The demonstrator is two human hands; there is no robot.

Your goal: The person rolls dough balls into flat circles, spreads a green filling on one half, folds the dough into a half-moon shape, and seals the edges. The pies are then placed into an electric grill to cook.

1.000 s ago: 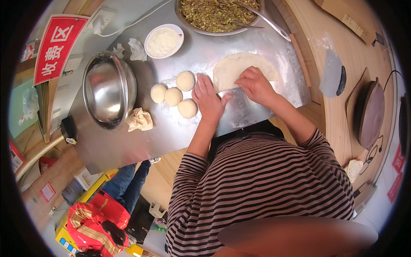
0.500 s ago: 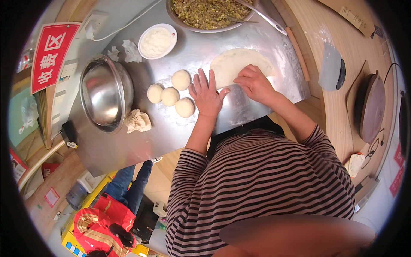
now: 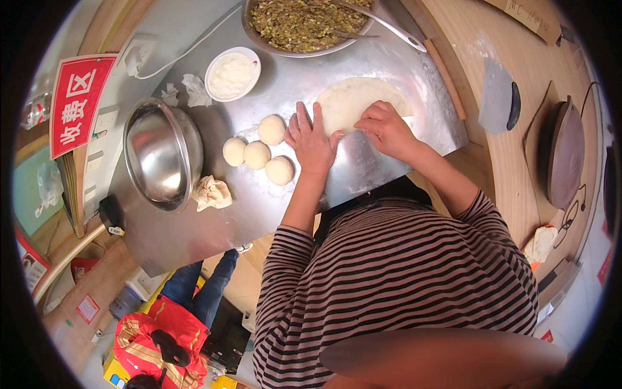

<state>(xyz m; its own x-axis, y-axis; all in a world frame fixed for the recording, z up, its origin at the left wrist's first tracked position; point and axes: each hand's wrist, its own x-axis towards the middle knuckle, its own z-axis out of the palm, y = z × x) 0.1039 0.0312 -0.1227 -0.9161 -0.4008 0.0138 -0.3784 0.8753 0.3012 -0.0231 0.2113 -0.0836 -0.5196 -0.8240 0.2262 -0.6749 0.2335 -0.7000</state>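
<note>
A half-round folded sheet of dough [image 3: 356, 97] lies on the metal table, its straight edge toward me. At that near edge my right hand [image 3: 387, 133] is closed, thumb and fingertips pinching the dough's rim. My left hand [image 3: 312, 144] rests at the dough's left end, fingers stretched out and thumb held apart by the edge. Just left of it sit several round dough balls [image 3: 257, 155] in a loose cluster. Beyond the dough stands a large metal bowl of chopped green-brown filling [image 3: 298, 29], with a metal-handled utensil [image 3: 395, 29] leaning over its rim.
A white bowl of pale paste [image 3: 232, 74] stands at the back left. An empty steel basin [image 3: 159, 155] and a crumpled cloth [image 3: 212, 193] lie left on the metal table [image 3: 188, 236]. Right are a broad scraper blade [image 3: 495, 97] and a round griddle [image 3: 565, 152]. A person in red [image 3: 162, 343] is lower left.
The whole view has shifted slightly. Both hands stay at the dough's near edge in much the same pose, the right still pinching; the person in red has moved a little.
</note>
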